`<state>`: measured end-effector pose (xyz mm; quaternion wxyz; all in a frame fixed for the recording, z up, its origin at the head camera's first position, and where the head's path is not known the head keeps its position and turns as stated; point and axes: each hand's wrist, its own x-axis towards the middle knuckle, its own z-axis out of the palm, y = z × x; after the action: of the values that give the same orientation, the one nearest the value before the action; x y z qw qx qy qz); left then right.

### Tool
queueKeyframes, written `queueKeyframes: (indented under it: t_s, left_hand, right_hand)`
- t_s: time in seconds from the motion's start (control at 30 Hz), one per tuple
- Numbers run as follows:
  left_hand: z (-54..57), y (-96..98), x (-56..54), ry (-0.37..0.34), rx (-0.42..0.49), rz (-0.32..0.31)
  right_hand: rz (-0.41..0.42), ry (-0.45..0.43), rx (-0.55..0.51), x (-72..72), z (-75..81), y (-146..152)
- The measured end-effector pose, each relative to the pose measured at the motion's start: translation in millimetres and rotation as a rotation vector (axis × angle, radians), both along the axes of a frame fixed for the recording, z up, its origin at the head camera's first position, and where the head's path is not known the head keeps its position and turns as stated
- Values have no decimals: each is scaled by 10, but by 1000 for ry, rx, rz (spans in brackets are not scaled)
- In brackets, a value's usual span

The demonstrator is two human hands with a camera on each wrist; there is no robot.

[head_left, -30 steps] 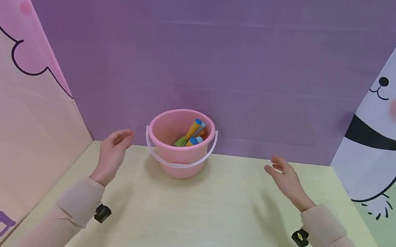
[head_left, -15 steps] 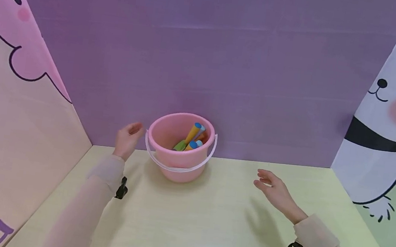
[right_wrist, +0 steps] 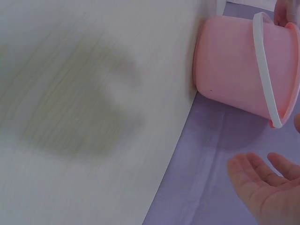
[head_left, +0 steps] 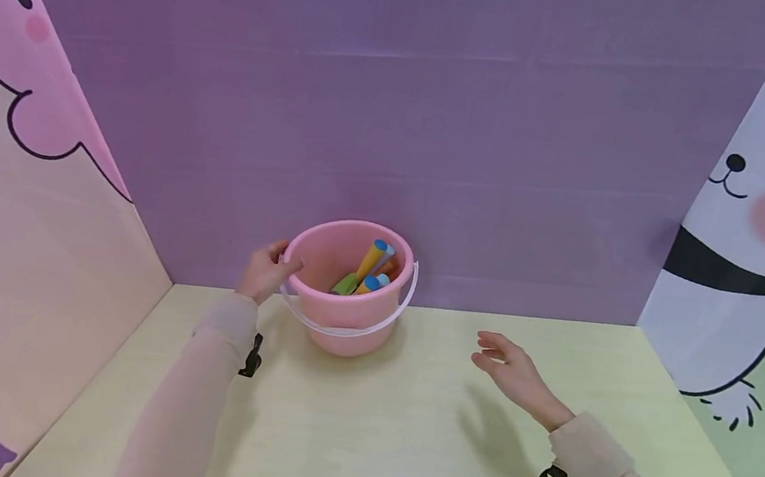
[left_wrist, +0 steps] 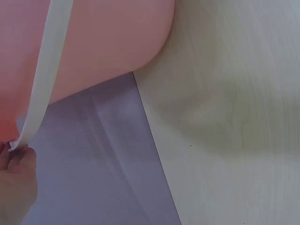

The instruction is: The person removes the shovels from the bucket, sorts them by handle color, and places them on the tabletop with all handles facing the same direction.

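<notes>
A pink bucket (head_left: 347,313) with a white handle (head_left: 341,333) hanging down its front stands upright at the back of the table. Inside it are several toy tools; a yellow handle with a blue end (head_left: 371,260) and a green part (head_left: 346,284) show, while their lower ends are hidden. My left hand (head_left: 265,271) grips the bucket's left rim, thumb over the inside and fingers outside near the handle's joint. To the right of the bucket, my right hand (head_left: 512,375) hovers above the table, fingers loosely bent and holding nothing.
The pale wooden table (head_left: 356,436) meets a purple backdrop (head_left: 479,163) right behind the bucket. Printed side panels stand at left (head_left: 23,264) and right, the right one with a panda (head_left: 726,332). A black wrist camera (head_left: 252,356) sits on each sleeve.
My left hand has moved right and forward to the bucket and taken hold of its rim. My right hand has drifted left and a little nearer to me. The bucket stays in place.
</notes>
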<state>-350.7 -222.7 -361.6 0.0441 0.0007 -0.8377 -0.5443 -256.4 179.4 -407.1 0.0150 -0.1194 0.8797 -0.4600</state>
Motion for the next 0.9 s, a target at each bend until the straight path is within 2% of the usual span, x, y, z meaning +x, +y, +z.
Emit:
queueKeyframes:
  t_s: [0.2, 0.4, 0.67, 0.9]
  left_hand:
    - [-36, 20, 2, -11, 9, 31]
    - [-34, 32, 15, -3, 4, 52]
    - [-21, 77, 57, 4, 53, 77]
    - [-42, 90, 92, -7, 52, 75]
  right_hand:
    - [12, -28, -29, -29, -6, -74]
    - [22, -28, -98, -138, 52, -153]
    - [-51, -76, -193, -403, 224, -321]
    - [-52, -114, -397, -629, 255, -486]
